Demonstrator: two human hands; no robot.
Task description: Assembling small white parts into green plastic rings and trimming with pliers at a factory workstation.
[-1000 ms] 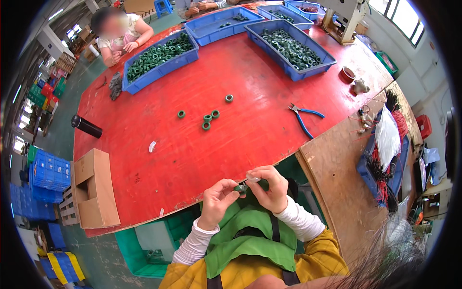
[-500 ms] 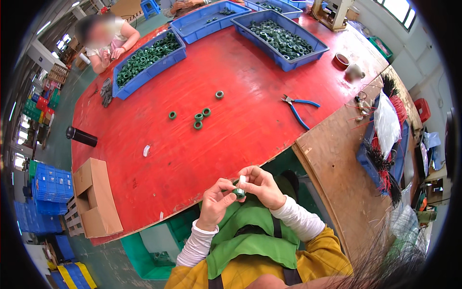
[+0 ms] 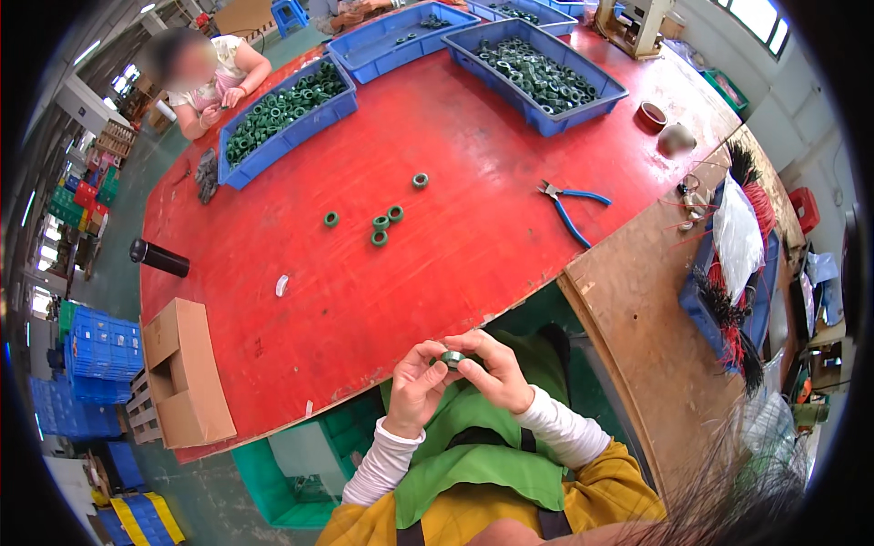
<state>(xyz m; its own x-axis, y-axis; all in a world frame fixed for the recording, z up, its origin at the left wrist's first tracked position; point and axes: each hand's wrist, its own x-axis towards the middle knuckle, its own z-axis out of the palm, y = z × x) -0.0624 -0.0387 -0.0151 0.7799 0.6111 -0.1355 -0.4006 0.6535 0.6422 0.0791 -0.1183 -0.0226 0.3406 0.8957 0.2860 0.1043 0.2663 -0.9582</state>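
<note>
Just off the near table edge, a green ring (image 3: 452, 359) with a pale band on its side is pinched between the fingertips of both my hands. My left hand (image 3: 417, 389) closes on its left side, thumb and forefinger pressed to it. From the right, my right hand (image 3: 497, 373) grips it likewise. Fingers cover part of the ring. Beyond them, several loose green rings lie on the red table, among them a touching cluster (image 3: 395, 214) and a single ring (image 3: 420, 180). A small white strip (image 3: 281, 286) lies to the left.
Blue trays of green rings stand at the far left (image 3: 300, 137) and far right (image 3: 583, 114). Blue-handled cutting pliers (image 3: 574, 220) and a tape roll (image 3: 650, 116) lie rightward. A black bottle (image 3: 160, 258) and cardboard box (image 3: 202, 391) are leftward. A co-worker (image 3: 205, 86) sits far left.
The white piece that stood up from the ring under my right fingers no longer sticks up. My right fingers have come down to the ring's side, and the ring has turned.
</note>
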